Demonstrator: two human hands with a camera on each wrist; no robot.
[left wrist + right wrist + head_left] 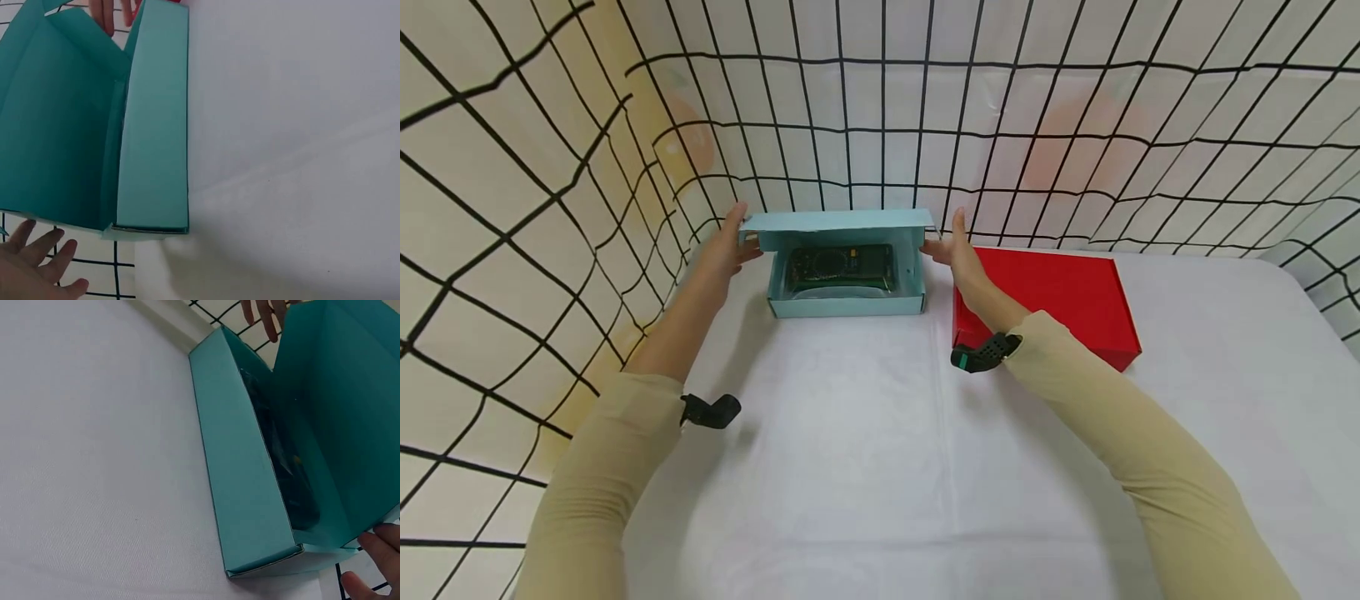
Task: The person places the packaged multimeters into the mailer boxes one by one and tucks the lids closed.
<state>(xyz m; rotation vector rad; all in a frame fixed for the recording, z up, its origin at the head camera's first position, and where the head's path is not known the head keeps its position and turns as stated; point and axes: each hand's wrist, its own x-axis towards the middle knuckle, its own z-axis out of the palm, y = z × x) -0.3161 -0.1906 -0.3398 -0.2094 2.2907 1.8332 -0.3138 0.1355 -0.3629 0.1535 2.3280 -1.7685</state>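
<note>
A light blue cardboard box (850, 307) stands at the back of the table with its hinged lid (838, 220) raised. Inside lies a dark multimeter (842, 265) in clear plastic, its round dial facing up. My left hand (728, 247) is at the left end of the lid, fingers extended and spread beside the box's edge. At the opposite end, my right hand (961, 257) has its fingertips right at the lid's side, as the right wrist view also shows. Neither hand is around the multimeter.
Just right of the blue box lies a red box (1052, 300), partly behind my right forearm. Black wire grid panels (883, 129) rise along the back and left of the table. A white cloth (850, 467) covers the tabletop.
</note>
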